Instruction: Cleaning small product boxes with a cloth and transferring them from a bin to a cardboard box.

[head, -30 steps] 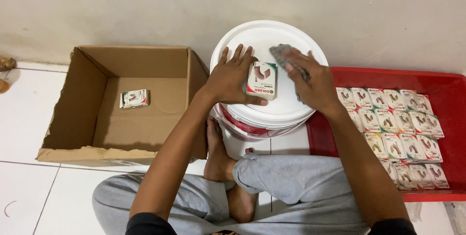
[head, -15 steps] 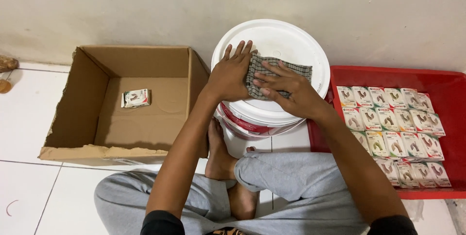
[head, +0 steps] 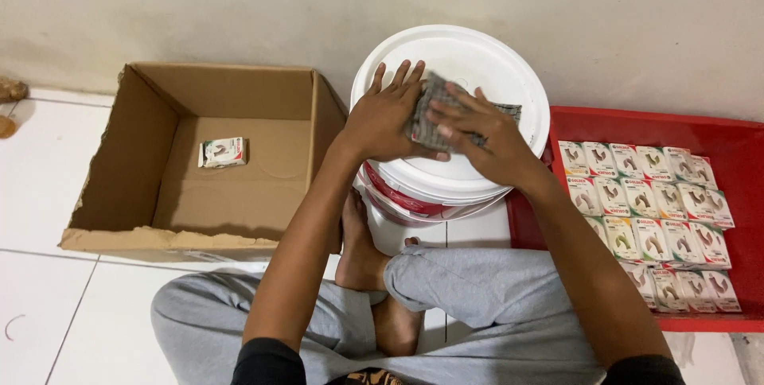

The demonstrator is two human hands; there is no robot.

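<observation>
A white bucket with a closed lid stands in front of my crossed legs. My left hand lies flat on the lid, fingers spread, its fingertips at the edge of a grey checked cloth. My right hand presses down on that cloth, fingers spread over it. The small packet seen earlier on the lid is hidden beneath the cloth and hands.
An open cardboard box sits on the left, with one small packet on its bottom. A red tray on the right holds several rows of small packets. White tiled floor lies around, a wall behind.
My right hand brought the grey cloth from the lid's right side onto the packet and now presses it, shifted slightly left. My left hand stays on the lid.
</observation>
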